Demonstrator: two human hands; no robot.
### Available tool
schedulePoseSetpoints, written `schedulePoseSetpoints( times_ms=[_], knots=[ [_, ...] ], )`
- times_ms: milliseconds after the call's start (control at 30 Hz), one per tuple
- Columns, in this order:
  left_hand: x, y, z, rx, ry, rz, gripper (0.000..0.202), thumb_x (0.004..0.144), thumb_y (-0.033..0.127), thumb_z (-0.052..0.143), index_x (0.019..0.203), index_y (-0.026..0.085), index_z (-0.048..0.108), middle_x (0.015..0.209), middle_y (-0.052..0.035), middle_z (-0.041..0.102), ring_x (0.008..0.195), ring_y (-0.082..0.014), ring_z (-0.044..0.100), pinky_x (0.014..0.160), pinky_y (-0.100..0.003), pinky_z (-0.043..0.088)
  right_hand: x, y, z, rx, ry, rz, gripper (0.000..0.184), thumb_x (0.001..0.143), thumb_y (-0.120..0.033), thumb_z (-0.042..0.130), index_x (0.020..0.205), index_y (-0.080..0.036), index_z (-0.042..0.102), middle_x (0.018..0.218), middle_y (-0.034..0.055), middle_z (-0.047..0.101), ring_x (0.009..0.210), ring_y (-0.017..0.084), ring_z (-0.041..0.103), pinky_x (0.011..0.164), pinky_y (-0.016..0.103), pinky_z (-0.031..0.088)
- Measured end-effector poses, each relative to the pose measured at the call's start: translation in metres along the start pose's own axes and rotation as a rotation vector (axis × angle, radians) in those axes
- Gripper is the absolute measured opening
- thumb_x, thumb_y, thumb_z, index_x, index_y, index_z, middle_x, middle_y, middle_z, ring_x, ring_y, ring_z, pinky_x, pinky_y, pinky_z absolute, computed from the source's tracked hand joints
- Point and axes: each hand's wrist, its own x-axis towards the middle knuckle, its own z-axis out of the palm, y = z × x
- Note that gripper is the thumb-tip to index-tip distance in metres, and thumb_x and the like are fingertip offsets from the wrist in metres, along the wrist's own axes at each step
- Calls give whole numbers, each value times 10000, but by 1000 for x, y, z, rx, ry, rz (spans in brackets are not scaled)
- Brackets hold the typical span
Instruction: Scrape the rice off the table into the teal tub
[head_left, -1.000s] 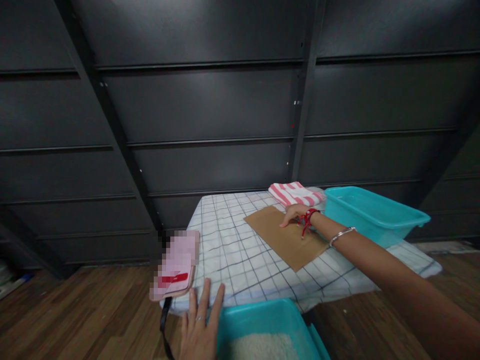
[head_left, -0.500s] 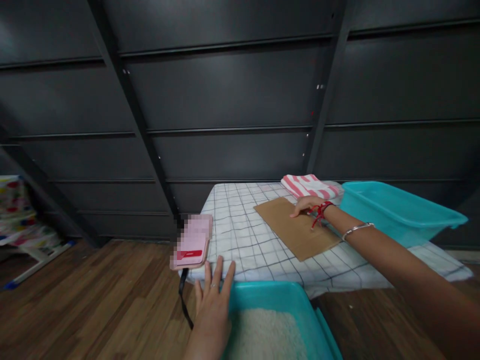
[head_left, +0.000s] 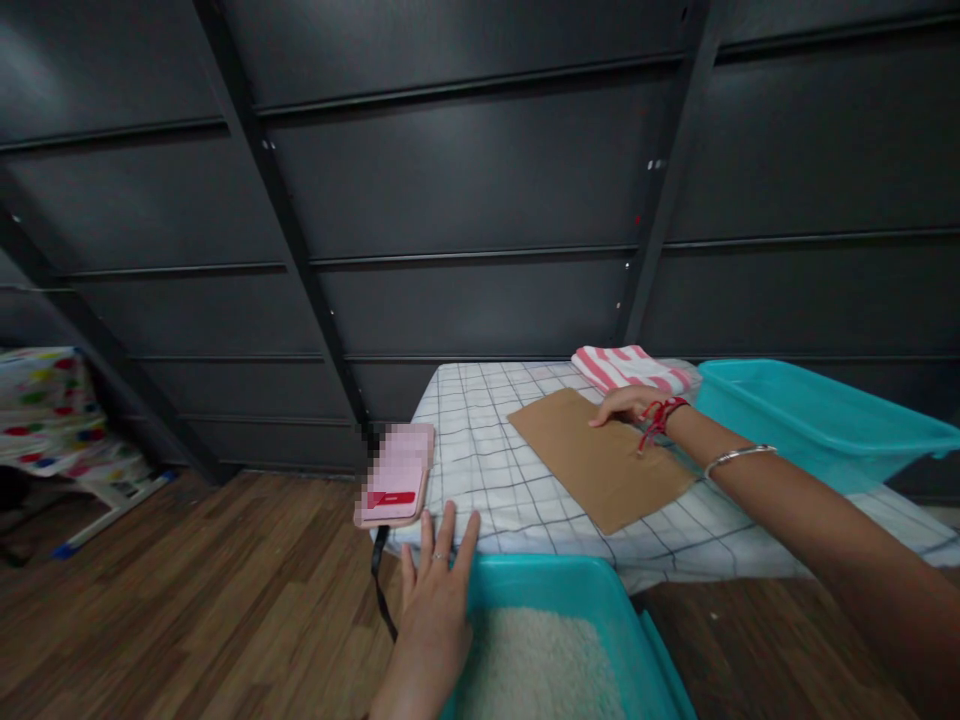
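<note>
A flat brown cardboard sheet [head_left: 589, 462] lies aslant on a table covered with a white checked cloth [head_left: 480, 440]. My right hand [head_left: 628, 402] is closed at the sheet's far right edge, thumb on top and the other fingers largely hidden. Spread fingers of my left hand [head_left: 439, 590] rest flat by the cloth's front edge, against the left rim of a turquoise tub [head_left: 544, 568]. White grains [head_left: 536, 660] that look like rice fill the lower part of that tub, just below the table front.
A second turquoise tub [head_left: 825, 410] stands on the table at right, beside a folded pink-and-white striped cloth [head_left: 634, 368]. A pink phone [head_left: 396, 475], partly blurred, lies at the left corner, a black strap [head_left: 381, 585] hanging down. Behind rises a dark panelled wall [head_left: 465, 180].
The view has swung slightly left, shifting most things rightward. The cardboard sheet has slid a little toward the left and front on the cloth. My left hand keeps its place by the tub.
</note>
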Motion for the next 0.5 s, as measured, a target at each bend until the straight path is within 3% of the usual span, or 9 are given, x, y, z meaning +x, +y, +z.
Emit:
schedulePoseSetpoints(
  times_ms=[100, 200, 367, 500],
  knots=[
    [0, 1, -1, 20, 9, 5, 947, 556, -188, 206, 1366, 303, 167, 1465, -15, 25, 1300, -253, -101, 1071, -548, 93, -1, -7, -8, 18, -27, 13, 126, 682, -245, 617, 700, -120, 625, 743, 107, 676, 752, 236, 643, 647, 333, 538],
    [2, 0, 2, 37, 23, 8, 936, 568, -184, 236, 1358, 311, 151, 1462, -14, 21, 1302, -250, -90, 1075, -530, 114, -7, -16, -24, 2, 59, -27, 108, 658, -204, 635, 730, -126, 613, 768, 95, 675, 781, 230, 638, 677, 316, 529],
    [9, -7, 13, 55, 30, 40, 922, 569, -165, 302, 1353, 298, 154, 1453, -25, 15, 1289, -265, -87, 1088, -469, 155, -34, -47, -65, -121, 363, -124, 148, 754, -127, 516, 888, -131, 578, 906, 100, 657, 810, 212, 618, 662, 298, 510],
    [11, -10, 18, 55, 49, 59, 918, 563, -167, 275, 1356, 285, 179, 1450, -33, 16, 1282, -273, -91, 1084, -473, 174, -46, -78, -87, -348, 666, -240, 215, 821, -169, 491, 1027, -128, 538, 1076, 136, 593, 967, 252, 549, 746, 323, 459]
  ],
)
